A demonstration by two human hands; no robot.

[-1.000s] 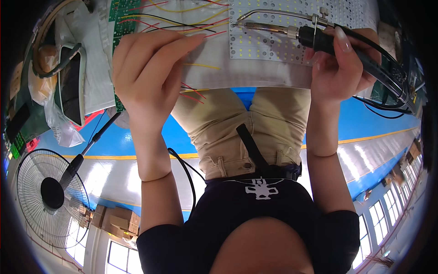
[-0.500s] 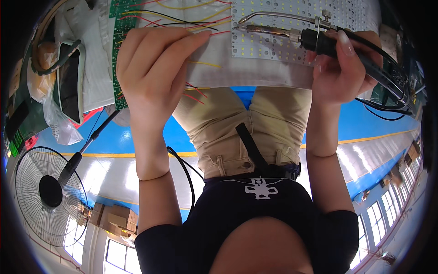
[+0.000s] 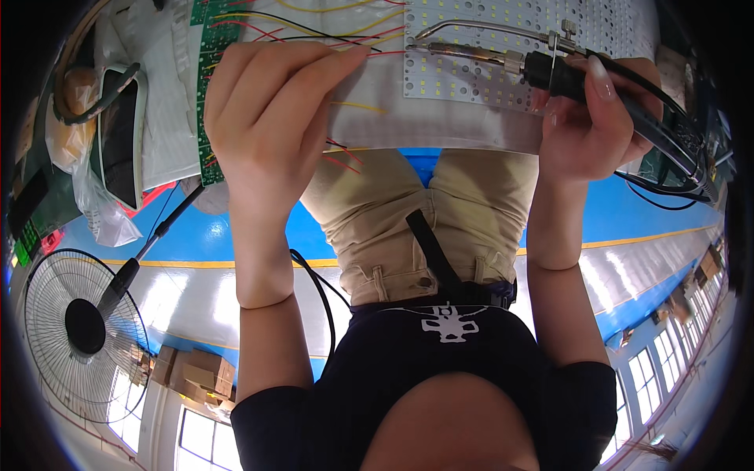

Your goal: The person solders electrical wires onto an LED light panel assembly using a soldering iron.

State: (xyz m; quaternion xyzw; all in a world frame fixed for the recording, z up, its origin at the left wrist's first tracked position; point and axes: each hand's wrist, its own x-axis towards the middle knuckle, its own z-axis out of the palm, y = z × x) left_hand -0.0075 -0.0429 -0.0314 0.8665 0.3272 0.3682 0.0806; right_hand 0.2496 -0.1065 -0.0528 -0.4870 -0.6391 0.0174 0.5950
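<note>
My left hand (image 3: pixel 271 118) is closed, thumb and forefinger pinching a thin red wire (image 3: pixel 387 52). The wire's free end reaches the left edge of a white LED board (image 3: pixel 436 85). In my right hand (image 3: pixel 601 118) is a soldering iron (image 3: pixel 542 71) with a black handle, pointing left. A curved metal solder-feed tube (image 3: pixel 479 26) is clamped above it. The iron's tip and the tube's end lie at the board's left edge, by the wire end. Left of my left hand stands a green circuit board (image 3: pixel 206 94), partly hidden, with red, black and yellow wires running from it.
A phone-like device with a dark screen (image 3: pixel 119 145) and a plastic bag (image 3: pixel 106 208) lie on the left. Black cables (image 3: pixel 683 169) trail from the iron on the right. Below left stands a fan (image 3: pixel 85 326). The bench's near edge is just above my lap.
The boards, both hands and the iron sit slightly further right in the picture. My grips on the wire and the iron look the same.
</note>
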